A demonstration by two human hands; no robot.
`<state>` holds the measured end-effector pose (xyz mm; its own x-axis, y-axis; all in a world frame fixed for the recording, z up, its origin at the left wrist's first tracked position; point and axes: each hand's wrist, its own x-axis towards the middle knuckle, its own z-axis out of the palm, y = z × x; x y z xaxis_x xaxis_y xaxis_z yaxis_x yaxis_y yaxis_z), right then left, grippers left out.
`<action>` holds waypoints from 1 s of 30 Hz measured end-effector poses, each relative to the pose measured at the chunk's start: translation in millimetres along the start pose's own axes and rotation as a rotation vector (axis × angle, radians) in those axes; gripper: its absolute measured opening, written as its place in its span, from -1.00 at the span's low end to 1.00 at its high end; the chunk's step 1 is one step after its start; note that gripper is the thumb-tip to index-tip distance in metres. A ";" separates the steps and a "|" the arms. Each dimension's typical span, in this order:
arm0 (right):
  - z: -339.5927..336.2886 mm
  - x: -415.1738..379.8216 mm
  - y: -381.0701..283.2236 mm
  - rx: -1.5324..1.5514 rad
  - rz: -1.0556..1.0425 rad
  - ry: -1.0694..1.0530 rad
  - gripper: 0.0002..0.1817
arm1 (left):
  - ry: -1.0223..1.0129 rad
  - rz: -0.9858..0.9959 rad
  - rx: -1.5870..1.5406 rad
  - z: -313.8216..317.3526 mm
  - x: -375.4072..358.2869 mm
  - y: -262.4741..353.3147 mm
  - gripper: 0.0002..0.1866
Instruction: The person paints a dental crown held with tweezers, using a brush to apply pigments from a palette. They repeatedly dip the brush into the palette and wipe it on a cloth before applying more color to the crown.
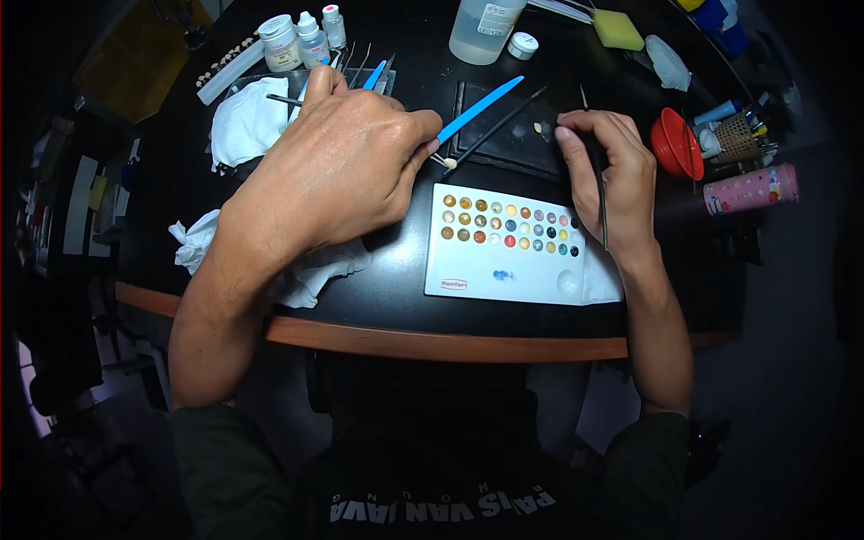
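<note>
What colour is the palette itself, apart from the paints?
The palette is white, seen best in the head view.

One small ivory piece [450, 164] is pinched in the tips of a metal tool [437, 158], just beyond the far left corner of the white palette [540, 281]. A thin dark brush [604, 205] slants, its pointed end beyond the palette's far edge.

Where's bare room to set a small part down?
Bare: the glossy black tabletop between the crumpled white cloth and the white rectangular paint palette; also between the right wrist and the pink cylindrical container. Crowded: upper left, beyond the left hand, around the squat white-lidded jar; far right, around the round red bowl.
</note>
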<state>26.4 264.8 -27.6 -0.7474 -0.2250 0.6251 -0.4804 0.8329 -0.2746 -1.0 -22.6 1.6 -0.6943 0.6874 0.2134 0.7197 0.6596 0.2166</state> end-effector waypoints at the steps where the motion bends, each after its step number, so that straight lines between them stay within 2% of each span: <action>1: 2.5 -0.4 1.8 0.018 0.024 -0.004 -0.90 | 0.003 0.006 0.003 0.2 0.4 0.5 -0.81; 4: 2.9 -0.8 1.7 0.040 0.080 -0.066 -0.89 | -0.017 -0.008 0.008 -1.4 0.5 4.3 -0.81; 30: 6.0 -7.5 6.9 0.118 0.057 -0.042 -0.95 | -0.011 0.019 0.030 -5.9 3.2 12.3 -0.84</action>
<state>25.9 269.1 -38.6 -0.7920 -0.2022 0.5760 -0.4857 0.7803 -0.3940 5.6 -14.0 10.5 -0.6805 0.7029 0.2070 0.7327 0.6551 0.1842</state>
